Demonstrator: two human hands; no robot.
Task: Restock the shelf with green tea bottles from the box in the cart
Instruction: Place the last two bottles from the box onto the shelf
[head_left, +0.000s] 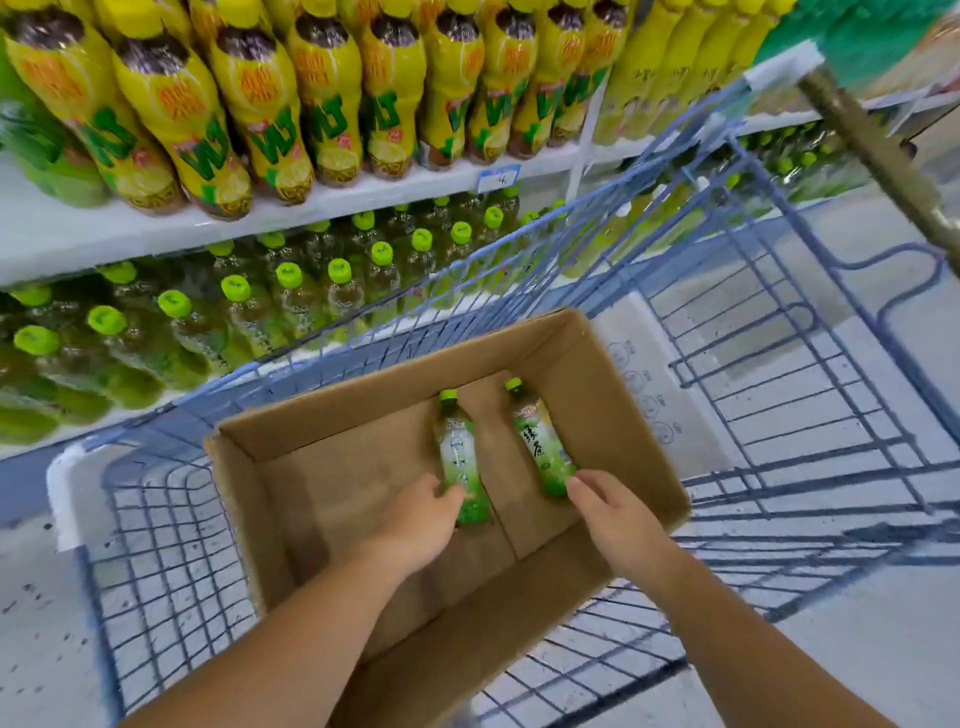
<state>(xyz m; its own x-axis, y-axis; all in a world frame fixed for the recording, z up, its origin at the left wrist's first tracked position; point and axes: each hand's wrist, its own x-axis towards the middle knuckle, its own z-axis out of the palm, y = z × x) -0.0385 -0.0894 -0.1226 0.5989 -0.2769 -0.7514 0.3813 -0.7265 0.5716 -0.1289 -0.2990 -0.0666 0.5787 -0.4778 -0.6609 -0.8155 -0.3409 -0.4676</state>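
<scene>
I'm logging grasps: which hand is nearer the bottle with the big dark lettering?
Right. The right hand has fingertips at the base of that bottle; the left hand is on the other bottle.

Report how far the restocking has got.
Nearly done: the lower shelf is packed with green-capped bottles and the box holds just two. Left hand touches the left bottle, right hand reaches the right bottle. Neither is lifted yet.

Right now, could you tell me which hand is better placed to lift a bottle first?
Left. The left hand already touches the left bottle at its lower end, while the right hand only reaches the base of the right bottle.
</scene>
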